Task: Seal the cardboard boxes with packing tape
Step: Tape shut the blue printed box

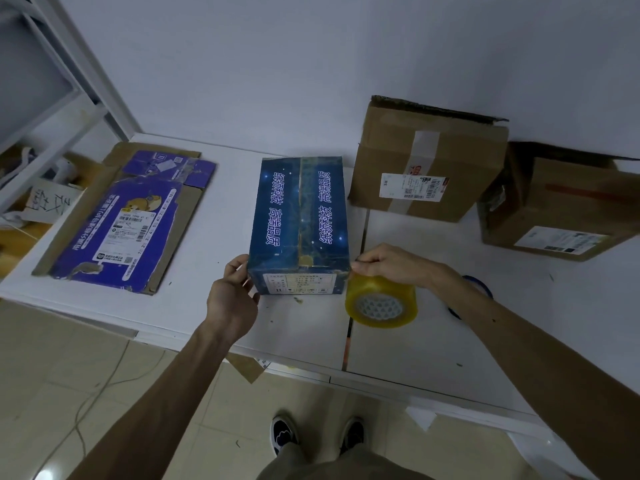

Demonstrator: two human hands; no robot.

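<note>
A dark blue starry cardboard box (299,216) stands on the white table (221,188), its top flaps closed with a strip of tape along the centre seam. My left hand (233,292) grips the box's near left corner. My right hand (384,263) pinches at the box's near right top corner. A yellowish roll of packing tape (381,301) hangs just below that hand, beside the box's near right edge.
A flattened purple box (128,220) lies at the table's left. Two brown cardboard boxes (427,161) (561,206) stand at the back right. A dark blue ring (479,284) lies behind my right forearm. White shelving (52,98) stands at left. My shoes (317,433) are below the table edge.
</note>
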